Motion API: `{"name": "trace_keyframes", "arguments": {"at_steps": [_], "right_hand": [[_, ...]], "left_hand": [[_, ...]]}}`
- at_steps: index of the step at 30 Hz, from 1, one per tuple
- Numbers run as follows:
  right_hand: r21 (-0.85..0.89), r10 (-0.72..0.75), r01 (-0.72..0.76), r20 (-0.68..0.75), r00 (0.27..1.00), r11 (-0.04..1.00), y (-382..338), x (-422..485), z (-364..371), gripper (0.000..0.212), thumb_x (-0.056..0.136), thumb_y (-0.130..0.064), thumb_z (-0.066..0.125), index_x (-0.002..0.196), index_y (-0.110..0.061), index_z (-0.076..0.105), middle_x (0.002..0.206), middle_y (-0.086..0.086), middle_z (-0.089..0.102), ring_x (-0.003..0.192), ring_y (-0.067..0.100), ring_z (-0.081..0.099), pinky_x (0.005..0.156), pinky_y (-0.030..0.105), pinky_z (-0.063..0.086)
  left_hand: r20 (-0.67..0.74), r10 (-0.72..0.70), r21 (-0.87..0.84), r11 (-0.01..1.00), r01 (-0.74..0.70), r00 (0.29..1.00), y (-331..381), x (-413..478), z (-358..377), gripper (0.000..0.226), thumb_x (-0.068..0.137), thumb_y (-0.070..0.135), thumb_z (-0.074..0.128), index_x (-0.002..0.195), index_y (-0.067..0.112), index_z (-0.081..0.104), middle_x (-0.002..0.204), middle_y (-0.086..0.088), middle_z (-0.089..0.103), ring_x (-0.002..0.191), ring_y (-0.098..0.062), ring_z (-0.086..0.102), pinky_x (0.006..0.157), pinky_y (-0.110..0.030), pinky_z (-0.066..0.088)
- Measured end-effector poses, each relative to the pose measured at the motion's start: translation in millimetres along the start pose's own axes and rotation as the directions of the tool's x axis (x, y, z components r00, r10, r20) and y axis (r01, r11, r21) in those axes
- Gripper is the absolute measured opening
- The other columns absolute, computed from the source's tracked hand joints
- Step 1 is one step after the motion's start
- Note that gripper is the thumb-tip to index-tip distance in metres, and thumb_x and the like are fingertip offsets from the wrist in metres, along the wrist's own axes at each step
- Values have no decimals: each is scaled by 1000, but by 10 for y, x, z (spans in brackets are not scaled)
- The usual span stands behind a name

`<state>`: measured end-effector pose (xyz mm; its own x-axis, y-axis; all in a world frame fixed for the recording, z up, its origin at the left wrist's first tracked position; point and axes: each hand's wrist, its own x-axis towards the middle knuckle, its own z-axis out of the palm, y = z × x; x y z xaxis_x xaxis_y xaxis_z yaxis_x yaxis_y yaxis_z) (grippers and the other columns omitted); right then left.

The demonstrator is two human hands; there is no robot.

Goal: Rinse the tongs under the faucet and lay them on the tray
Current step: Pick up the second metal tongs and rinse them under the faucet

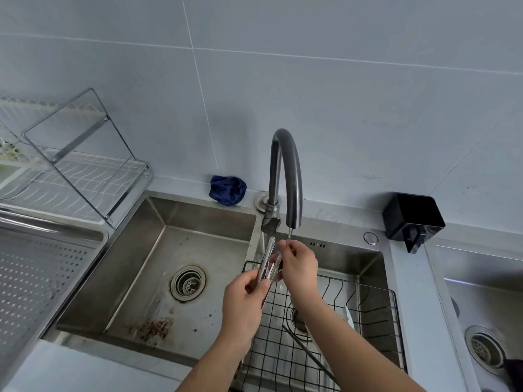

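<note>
Metal tongs [268, 260] with toothed tips point up toward the dark curved faucet [285, 176], just below its spout. My left hand [244, 304] grips their lower end. My right hand [300, 264] closes on the upper arm of the tongs, directly under a thin stream of water. The perforated steel tray [36, 278] lies at the left, beside the left sink basin [175, 275]. Both hands are over the divider between the two basins.
A black wire basket [353, 315] sits in the right basin with a black stick and a white item inside. A wire dish rack [79, 171] stands at back left. Behind the sink lie a blue cloth [227, 190] and a black holder [411, 219]. Another sink [486, 321] is at far right.
</note>
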<state>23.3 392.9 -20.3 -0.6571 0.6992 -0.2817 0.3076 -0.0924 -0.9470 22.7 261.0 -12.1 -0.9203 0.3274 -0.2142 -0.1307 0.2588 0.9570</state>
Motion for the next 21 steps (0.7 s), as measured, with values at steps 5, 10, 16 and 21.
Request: {"name": "trace_keyframes", "arguments": {"at_steps": [5, 10, 16, 21], "right_hand": [[79, 34, -37, 35, 999, 996, 30, -35, 50, 18, 98, -5, 58, 96, -16, 72, 69, -3, 76, 55, 8, 68, 47, 22, 52], [64, 25, -22, -48, 999, 998, -12, 16, 22, 29, 105, -18, 52, 84, -6, 68, 56, -5, 69, 43, 6, 62, 39, 21, 46], [-17, 33, -33, 19, 999, 999, -4, -14, 11, 25, 102, -9, 49, 88, -7, 70, 58, -8, 69, 45, 4, 60, 44, 24, 49], [-86, 36, -36, -3, 999, 996, -15, -19, 42, 34, 100, -13, 51, 66, -15, 56, 48, -14, 59, 42, 8, 55, 43, 26, 49]], "left_hand": [[-15, -1, 0, 1000, 1, 1000, 53, 18, -27, 44, 95, 17, 66, 86, 59, 70, 87, 11, 75, 83, -11, 69, 75, -25, 57], [3, 19, -2, 1000, -19, 1000, 77, 8, 24, 42, 95, 16, 66, 89, 58, 71, 88, 12, 75, 82, -7, 68, 70, -19, 54], [-16, -6, -31, 999, 5, 1000, 21, 0, 21, 30, 95, 14, 66, 92, 42, 75, 87, 7, 74, 81, -7, 67, 74, -23, 52], [2, 6, 22, 1000, -6, 1000, 41, 7, 77, 24, 95, 15, 64, 92, 36, 75, 93, 1, 74, 87, -13, 68, 81, -31, 58]]}}
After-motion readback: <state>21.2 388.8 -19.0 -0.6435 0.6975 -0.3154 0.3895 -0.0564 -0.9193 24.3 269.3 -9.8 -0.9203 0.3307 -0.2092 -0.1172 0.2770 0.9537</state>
